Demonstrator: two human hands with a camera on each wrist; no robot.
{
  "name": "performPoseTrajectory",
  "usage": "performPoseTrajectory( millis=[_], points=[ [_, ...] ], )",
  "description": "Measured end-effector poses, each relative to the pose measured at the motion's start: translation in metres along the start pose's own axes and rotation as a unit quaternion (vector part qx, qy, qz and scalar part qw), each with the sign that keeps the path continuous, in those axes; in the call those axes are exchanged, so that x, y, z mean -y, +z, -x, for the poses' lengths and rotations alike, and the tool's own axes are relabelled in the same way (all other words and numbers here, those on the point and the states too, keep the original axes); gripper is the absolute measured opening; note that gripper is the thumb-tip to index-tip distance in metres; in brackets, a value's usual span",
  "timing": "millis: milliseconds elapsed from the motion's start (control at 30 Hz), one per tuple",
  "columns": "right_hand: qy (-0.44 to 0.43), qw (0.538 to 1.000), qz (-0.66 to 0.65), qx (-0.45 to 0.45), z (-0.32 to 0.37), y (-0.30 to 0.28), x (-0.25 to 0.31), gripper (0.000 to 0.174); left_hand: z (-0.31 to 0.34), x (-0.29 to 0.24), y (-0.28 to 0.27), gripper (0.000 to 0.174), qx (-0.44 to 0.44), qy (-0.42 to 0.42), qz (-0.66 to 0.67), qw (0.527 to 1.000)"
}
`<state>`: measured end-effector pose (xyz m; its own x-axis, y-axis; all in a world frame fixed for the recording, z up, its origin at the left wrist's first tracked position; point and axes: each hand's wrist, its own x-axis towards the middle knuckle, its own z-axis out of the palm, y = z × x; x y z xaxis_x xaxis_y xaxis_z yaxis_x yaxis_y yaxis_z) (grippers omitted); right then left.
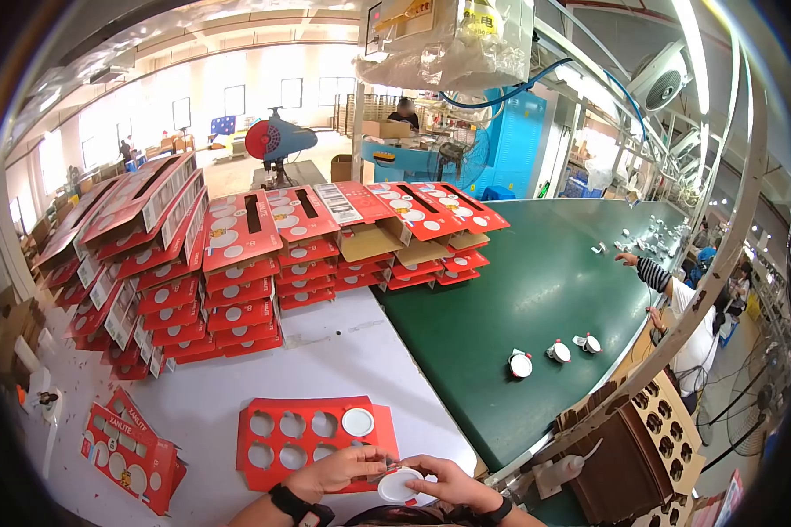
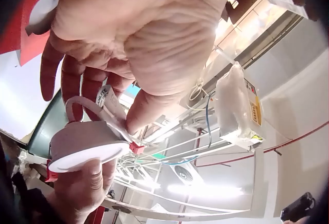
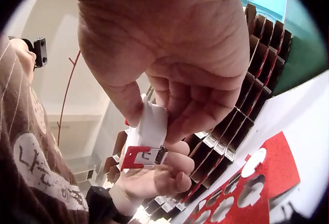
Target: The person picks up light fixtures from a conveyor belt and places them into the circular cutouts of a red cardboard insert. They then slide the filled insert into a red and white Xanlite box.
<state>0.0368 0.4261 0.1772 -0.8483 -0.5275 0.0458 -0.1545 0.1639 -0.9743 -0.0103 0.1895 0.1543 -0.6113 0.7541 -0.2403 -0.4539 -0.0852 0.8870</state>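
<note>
A round white downlight [image 1: 401,485] is held between both hands over the near edge of the table. My right hand [image 1: 448,483] pinches its body between thumb and fingers. In the left wrist view, my left hand [image 2: 139,44] pinches a pale printed strip [image 2: 106,99] at the lamp's back, beside a curved white cable [image 2: 82,102]. A red-tipped spring clip [image 3: 141,157] sticks out from the lamp's side in the right wrist view. Beneath lies a red cardboard insert [image 1: 380,443] with two rows of round holes; one white downlight [image 1: 358,422] sits in its far right hole.
Folded red cartons [image 1: 237,233] stand in tall stacks along the table's far side. Flat red printed card [image 1: 132,452] lies at left. Three downlights [image 1: 520,364] rest on the green conveyor [image 1: 466,325]. Another person's striped sleeve [image 1: 653,273] reaches over it. Brown trays [image 1: 628,457] stand at right.
</note>
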Motion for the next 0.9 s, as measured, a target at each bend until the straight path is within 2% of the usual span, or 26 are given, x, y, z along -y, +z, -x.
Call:
performPoseTrajectory(
  millis=[67, 233, 333, 367, 400, 500, 533, 567, 600, 633, 667, 733, 767, 833, 867, 900],
  points=[
    [0.022, 1.0, -0.018, -0.002, 0.0, 0.001, -0.002, 0.034, -0.001, 0.0, 0.002, 0.024, -0.006, 0.011, 0.012, 1.0],
    [0.009, 1.0, -0.004, 0.002, 0.0, 0.0, -0.002, 0.033, -0.004, 0.005, -0.002, 0.017, -0.004, 0.028, 0.078, 0.997],
    [-0.008, 1.0, -0.017, -0.004, -0.003, -0.001, -0.008, 0.033, -0.007, -0.002, 0.008, 0.013, -0.053, 0.014, 0.034, 0.998],
    [-0.015, 0.999, -0.026, -0.011, -0.001, 0.001, -0.012, 0.033, -0.006, -0.006, 0.011, 0.013, -0.065, 0.032, -0.017, 0.997],
    [-0.006, 1.0, 0.023, -0.006, 0.0, -0.001, -0.01, 0.034, -0.002, -0.008, 0.017, 0.013, -0.079, 0.041, -0.061, 0.994],
    [0.003, 0.999, 0.044, -0.025, -0.001, -0.002, -0.02, 0.038, -0.007, -0.006, 0.017, 0.013, -0.142, 0.081, -0.104, 0.981],
    [-0.002, 0.997, 0.065, -0.033, -0.002, -0.003, -0.019, 0.037, -0.011, 0.003, 0.01, 0.017, -0.153, 0.087, -0.074, 0.982],
    [-0.007, 0.999, 0.008, -0.05, -0.005, -0.001, -0.017, 0.036, -0.014, 0.009, 0.014, 0.026, -0.296, 0.175, -0.225, 0.912],
    [0.039, 0.993, -0.091, -0.071, -0.004, 0.002, -0.009, 0.034, -0.013, 0.008, 0.012, 0.034, -0.387, 0.22, -0.355, 0.822],
    [0.01, 0.995, -0.059, -0.08, -0.006, 0.0, -0.008, 0.032, -0.004, -0.016, 0.023, 0.04, -0.417, 0.304, -0.456, 0.725],
    [0.009, 0.997, -0.02, -0.078, -0.005, -0.003, -0.007, 0.031, -0.001, -0.023, 0.022, 0.034, -0.414, 0.353, -0.494, 0.678],
    [0.021, 0.994, -0.035, -0.104, -0.005, -0.004, -0.007, 0.031, 0.009, -0.035, 0.029, 0.027, -0.345, 0.377, -0.528, 0.678],
    [0.021, 0.994, -0.035, -0.103, -0.005, -0.003, -0.007, 0.031, 0.011, -0.037, 0.032, 0.027, -0.346, 0.376, -0.528, 0.678],
    [0.006, 0.993, -0.009, -0.114, -0.007, -0.003, -0.006, 0.032, 0.01, -0.037, 0.039, 0.028, -0.253, 0.384, -0.554, 0.694],
    [0.005, 0.993, -0.009, -0.115, -0.008, -0.002, -0.006, 0.032, 0.009, -0.035, 0.041, 0.028, -0.252, 0.384, -0.555, 0.693],
    [-0.031, 0.991, 0.013, -0.132, -0.01, -0.001, -0.007, 0.033, 0.008, -0.031, 0.044, 0.03, -0.239, 0.358, -0.534, 0.727]
  ],
)
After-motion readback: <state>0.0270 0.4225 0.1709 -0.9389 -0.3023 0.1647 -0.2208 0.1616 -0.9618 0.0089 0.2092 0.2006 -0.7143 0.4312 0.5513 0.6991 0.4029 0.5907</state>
